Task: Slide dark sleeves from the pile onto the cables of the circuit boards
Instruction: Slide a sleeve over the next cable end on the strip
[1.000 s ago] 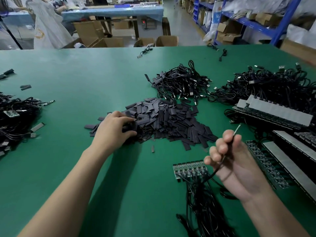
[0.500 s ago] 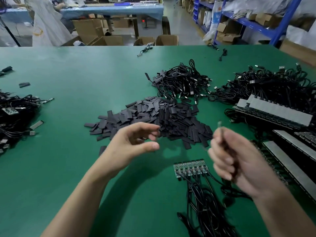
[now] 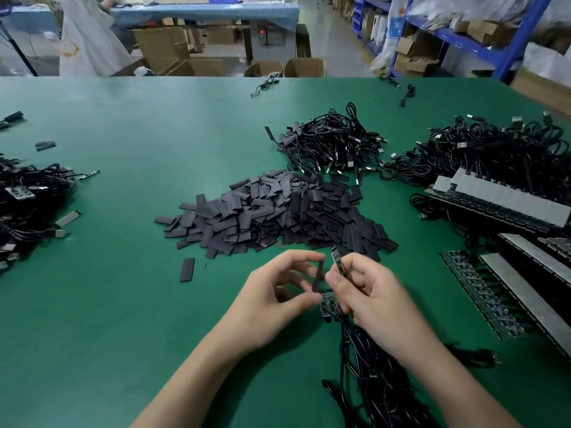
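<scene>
Green desk (image 3: 123, 304): sleeve (image 3: 319, 278) and board (image 3: 336, 261) held side by side, just in front of the pile (image 3: 278, 211).

Left hand (image 3: 278, 291) clamped on the dark sleeve, pinched between thumb and fingertips, hanging near upright. Right hand (image 3: 367, 291) curled round the small board, top end standing clear above the fingers, just beside the sleeve's upper end; touching or apart, cannot tell through the blur. Below both hands, on the near side of the pile, a strip (image 3: 328, 304) of boards lying on the desk, with black cables (image 3: 380, 381) trailing from it toward the near edge. Off the pile's near left corner, one stray sleeve (image 3: 187, 269) lying flat. Behind the pile, a heap (image 3: 333, 143) of plugged leads. Right of the pile, stacks (image 3: 509, 208) of board strips. Far left of the pile, a dark tangle (image 3: 27, 205).
</scene>
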Motion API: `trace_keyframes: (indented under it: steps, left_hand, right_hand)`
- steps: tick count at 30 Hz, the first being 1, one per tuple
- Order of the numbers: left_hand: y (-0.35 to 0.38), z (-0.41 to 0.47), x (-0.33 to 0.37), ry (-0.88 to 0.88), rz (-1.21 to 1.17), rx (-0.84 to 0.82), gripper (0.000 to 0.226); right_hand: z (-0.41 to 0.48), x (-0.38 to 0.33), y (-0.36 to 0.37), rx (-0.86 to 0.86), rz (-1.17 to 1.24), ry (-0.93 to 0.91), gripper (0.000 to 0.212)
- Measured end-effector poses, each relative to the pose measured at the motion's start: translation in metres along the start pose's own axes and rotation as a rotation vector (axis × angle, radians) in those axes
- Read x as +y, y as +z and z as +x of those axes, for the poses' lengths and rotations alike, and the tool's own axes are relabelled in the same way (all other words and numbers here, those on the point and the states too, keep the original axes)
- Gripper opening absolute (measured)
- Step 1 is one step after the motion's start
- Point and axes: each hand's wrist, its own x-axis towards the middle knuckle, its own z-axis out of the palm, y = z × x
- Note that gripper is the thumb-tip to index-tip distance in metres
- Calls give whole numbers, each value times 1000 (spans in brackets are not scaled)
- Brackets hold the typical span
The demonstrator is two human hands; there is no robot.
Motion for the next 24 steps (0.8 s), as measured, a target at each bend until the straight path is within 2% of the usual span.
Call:
trace_keyframes:
  steps: [3, 8, 13, 18, 24]
  left_hand:
    - [4, -1, -2, 89, 148, -32, 50]
    - [4, -1, -3, 87, 122, -46, 50]
    - [6, -2, -2, 89, 61, -34, 52]
    - [6, -1, -5, 100, 81, 86, 37]
    - [-1, 2, -8, 145, 169, 153, 28]
  right_hand:
    - [1, 2, -1, 33, 10, 28, 37]
    - [1, 1, -5, 36, 83, 26, 38]
    - [1, 2, -4, 33, 146, -46, 21]
    - [1, 4, -6, 56, 62, -42, 53]
    - [-1, -4, -11, 27, 34, -36, 54]
